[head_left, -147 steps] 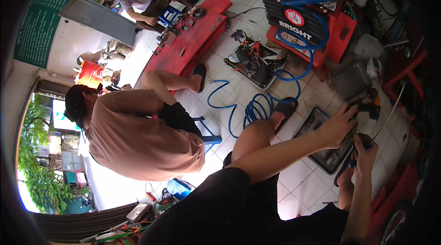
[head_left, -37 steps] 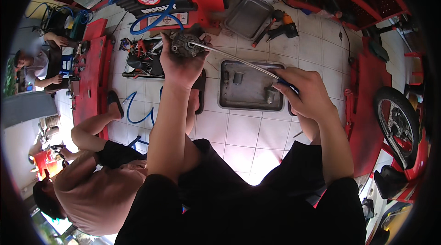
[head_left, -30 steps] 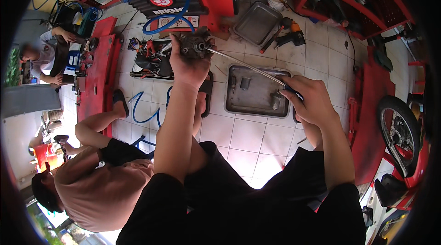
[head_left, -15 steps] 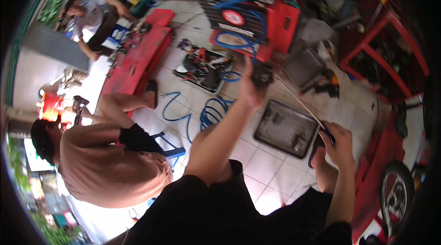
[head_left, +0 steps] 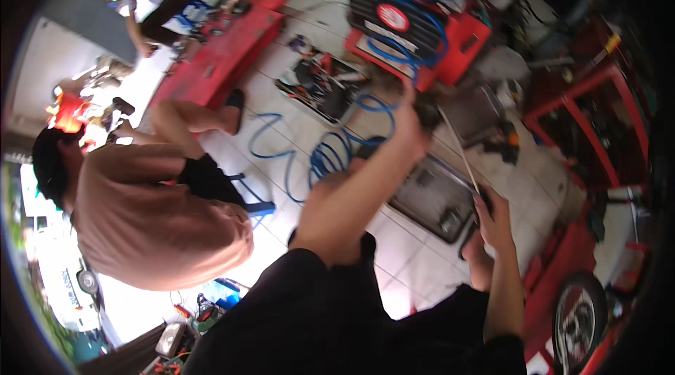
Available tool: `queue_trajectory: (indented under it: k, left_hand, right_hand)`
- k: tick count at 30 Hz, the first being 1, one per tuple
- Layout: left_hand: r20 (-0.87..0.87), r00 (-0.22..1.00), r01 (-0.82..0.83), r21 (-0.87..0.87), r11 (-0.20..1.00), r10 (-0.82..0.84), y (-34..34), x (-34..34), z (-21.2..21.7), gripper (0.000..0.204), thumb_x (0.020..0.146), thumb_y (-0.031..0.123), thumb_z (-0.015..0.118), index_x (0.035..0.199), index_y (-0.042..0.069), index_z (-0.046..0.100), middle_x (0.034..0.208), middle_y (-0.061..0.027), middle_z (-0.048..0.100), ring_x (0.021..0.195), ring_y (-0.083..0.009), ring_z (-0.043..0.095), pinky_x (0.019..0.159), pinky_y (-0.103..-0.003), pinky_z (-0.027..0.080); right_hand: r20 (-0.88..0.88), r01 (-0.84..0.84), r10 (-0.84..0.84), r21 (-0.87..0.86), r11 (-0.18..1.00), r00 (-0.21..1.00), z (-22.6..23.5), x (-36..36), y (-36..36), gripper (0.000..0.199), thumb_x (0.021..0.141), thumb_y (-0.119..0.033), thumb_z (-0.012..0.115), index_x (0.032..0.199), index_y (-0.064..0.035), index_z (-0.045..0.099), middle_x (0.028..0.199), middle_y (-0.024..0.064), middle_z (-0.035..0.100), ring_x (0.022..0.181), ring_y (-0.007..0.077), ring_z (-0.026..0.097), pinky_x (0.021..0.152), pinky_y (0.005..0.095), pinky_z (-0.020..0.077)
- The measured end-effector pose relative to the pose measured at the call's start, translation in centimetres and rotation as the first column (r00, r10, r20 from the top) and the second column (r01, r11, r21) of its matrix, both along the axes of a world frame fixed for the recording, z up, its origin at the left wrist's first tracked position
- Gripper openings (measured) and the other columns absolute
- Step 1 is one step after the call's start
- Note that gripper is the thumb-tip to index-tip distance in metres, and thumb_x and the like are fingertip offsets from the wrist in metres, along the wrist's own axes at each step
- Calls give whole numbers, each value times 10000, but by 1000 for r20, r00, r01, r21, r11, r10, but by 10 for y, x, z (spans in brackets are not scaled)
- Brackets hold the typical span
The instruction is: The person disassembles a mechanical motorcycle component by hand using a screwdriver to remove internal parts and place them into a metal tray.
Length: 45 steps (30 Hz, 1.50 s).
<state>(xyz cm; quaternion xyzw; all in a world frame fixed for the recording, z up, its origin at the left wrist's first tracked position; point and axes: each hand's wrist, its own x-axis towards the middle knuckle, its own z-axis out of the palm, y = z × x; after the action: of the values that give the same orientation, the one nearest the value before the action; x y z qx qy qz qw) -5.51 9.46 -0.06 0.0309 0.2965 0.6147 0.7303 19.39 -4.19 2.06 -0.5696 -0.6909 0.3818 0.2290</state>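
Out in front, my left hand [head_left: 413,129] is closed around a small dark metal part [head_left: 427,109], blurred and partly hidden by the fingers. My right hand [head_left: 498,219] grips the dark handle of a long, thin-shafted screwdriver [head_left: 460,150]. Its shaft slants up and left, and the tip is close to the dark part; whether they touch I cannot tell. Below my left hand, on the tiled floor, lies a shallow metal tray [head_left: 418,196] with a few small parts in it. My left forearm covers some of its near left side.
A person in a tan shirt [head_left: 155,213] sits at left, another beyond a red bench [head_left: 218,59]. A blue hose [head_left: 327,157] coils across the floor near a tray of tools [head_left: 325,90]. A red-and-black case [head_left: 394,23], red rack [head_left: 576,108] and wheel [head_left: 579,322] stand around.
The view has shifted. In the picture, my left hand with the dark part is farther right and my right hand with the screwdriver farther left, so the hands are closer together.
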Motion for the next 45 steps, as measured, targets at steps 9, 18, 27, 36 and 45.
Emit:
queue_trajectory:
  k: [9, 18, 27, 36, 45]
  left_hand:
    - [173, 984, -40, -70, 997, 52, 4, -23, 7, 647, 1072, 615, 271, 1343, 107, 566, 1228, -136, 612, 1071, -332, 559, 937, -519, 451]
    - [91, 996, -7, -26, 1000, 9, 7, -15, 2, 650, 1062, 629, 317, 1398, 118, 535, 1270, -123, 610, 1111, -344, 567, 953, -526, 450]
    - [-159, 987, 33, 84, 996, -19, 3, -6, -1, 694, 1036, 647, 402, 1331, 42, 570, 1192, -149, 664, 1073, -349, 624, 972, -515, 462]
    - [-96, 994, 62, 93, 994, -53, 4, -9, 0, 703, 1053, 626, 379, 1348, 13, 556, 1200, -148, 672, 1113, -360, 647, 1014, -530, 456]
    - [-481, 860, 73, 445, 892, 170, -1, -5, -5, 512, 1069, 439, 527, 1257, -30, 615, 1089, -111, 690, 1012, -209, 669, 936, -338, 504]
  right_hand:
    - [71, -45, 37, 113, 993, 997, 6, -3, 5, 287, 978, -190, 631, 1186, 3, 675, 879, 207, 695, 842, 406, 660, 780, 435, 511]
    - [128, -15, -5, 153, 988, 992, 11, 8, 2, 261, 957, -161, 646, 1156, 4, 678, 887, 200, 698, 840, 404, 660, 756, 442, 517]
    - [169, 25, -45, 121, 992, 985, 19, 16, 2, 293, 966, -170, 645, 1182, 26, 678, 963, 245, 713, 852, 398, 704, 786, 415, 543]
    - [227, 56, -99, 188, 981, 969, 24, 15, -2, 284, 949, -157, 648, 1186, -7, 693, 1026, 213, 721, 922, 408, 685, 818, 440, 539]
    - [157, 24, -47, 146, 989, 986, 33, 11, -5, 261, 959, -147, 638, 1166, -1, 699, 901, 201, 706, 818, 382, 667, 758, 437, 523]
